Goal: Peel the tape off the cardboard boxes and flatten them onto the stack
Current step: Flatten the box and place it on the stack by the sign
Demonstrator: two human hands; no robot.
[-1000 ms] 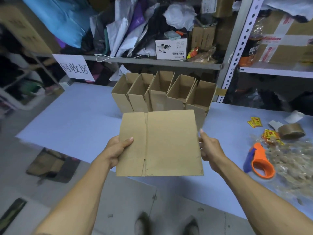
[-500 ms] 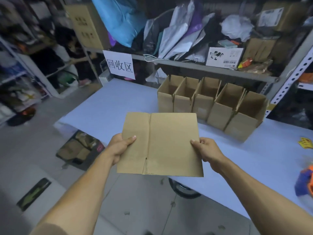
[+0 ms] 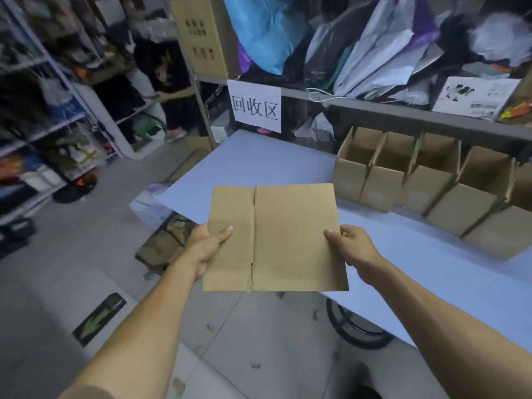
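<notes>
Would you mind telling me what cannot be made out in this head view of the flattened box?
- Flattened box: underside and any leftover tape face away.
- Left hand, right hand: fingers hidden behind the cardboard.
- Stack on the floor: partly covered by the left hand.
- Rightmost open box: cut off by the frame edge.

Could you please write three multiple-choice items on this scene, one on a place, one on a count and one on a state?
1. Where do the open boxes stand?
A. on the floor
B. on the pale blue table
C. on the top shelf

2. How many hands hold the flattened box?
A. none
B. one
C. two

3. What state is the held box in?
A. folded flat
B. standing open
C. torn in two

Answers: 1 B, the row stands on the tabletop below the shelf. 2 C, the left hand and right hand grip opposite edges. 3 A, it is one flat panel.
</notes>
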